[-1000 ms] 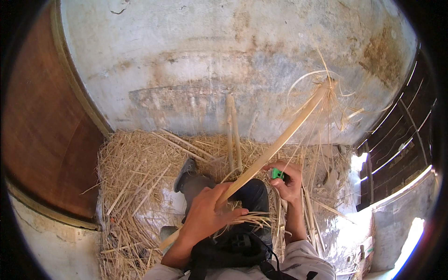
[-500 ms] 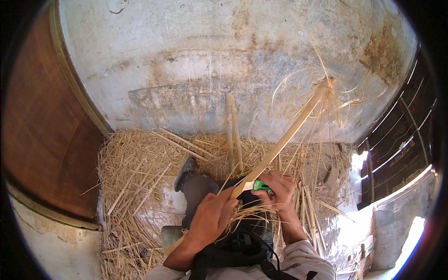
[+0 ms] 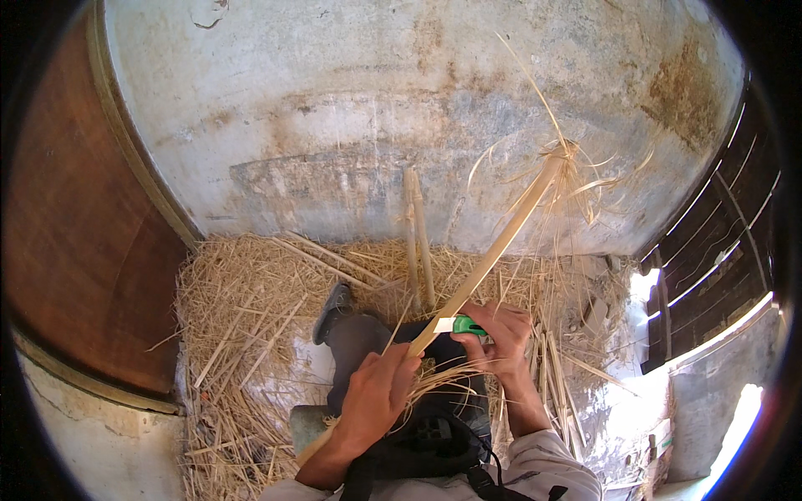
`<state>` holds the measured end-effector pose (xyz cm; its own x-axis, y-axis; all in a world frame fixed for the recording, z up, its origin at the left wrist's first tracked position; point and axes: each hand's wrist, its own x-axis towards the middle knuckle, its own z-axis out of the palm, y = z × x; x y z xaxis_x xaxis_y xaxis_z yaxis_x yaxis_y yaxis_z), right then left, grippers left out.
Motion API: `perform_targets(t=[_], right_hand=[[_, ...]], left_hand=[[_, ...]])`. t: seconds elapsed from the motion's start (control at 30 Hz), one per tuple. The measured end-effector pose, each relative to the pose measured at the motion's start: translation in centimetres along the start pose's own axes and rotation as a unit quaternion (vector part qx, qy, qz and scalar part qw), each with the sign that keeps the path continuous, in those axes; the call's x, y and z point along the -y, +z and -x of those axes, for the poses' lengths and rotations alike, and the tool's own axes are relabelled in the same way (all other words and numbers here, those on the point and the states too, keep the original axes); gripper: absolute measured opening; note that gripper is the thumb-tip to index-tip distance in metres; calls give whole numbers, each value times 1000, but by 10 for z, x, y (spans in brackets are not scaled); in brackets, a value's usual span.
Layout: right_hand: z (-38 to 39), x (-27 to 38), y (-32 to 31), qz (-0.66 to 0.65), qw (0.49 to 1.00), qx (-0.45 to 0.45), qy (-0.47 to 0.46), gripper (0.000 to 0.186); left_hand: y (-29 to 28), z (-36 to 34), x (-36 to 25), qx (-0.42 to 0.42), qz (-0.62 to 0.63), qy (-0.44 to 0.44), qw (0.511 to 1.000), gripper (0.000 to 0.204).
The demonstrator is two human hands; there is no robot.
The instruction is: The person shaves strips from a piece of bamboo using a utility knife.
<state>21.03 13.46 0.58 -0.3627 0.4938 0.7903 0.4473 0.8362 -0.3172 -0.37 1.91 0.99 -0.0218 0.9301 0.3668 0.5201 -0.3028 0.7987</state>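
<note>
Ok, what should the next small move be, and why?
Probably a short, light stroke of the green-handled knife along the long, pale tan wooden pole, away from the left hand: the right hand holds the knife with its flat, pale blade at the pole's edge, and the left hand grips the pole close by.

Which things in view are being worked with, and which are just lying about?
In use:
- long pale pole, gripped by the left hand
- green-handled blade, held at the pole by the right hand

Apparently idle:
- straw-like shavings
- two upright sticks
</note>
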Motion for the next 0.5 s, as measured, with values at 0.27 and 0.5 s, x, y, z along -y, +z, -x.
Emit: perform_targets(t=[0.27, 0.5], right_hand=[[-1, -2, 9, -8, 1000, -11, -1, 33], [-2, 3, 8, 7, 999, 23, 26, 34]], left_hand=[[-2, 4, -2, 10, -6, -32, 999, 19], [0, 11, 8, 5, -16, -40, 999, 26]])
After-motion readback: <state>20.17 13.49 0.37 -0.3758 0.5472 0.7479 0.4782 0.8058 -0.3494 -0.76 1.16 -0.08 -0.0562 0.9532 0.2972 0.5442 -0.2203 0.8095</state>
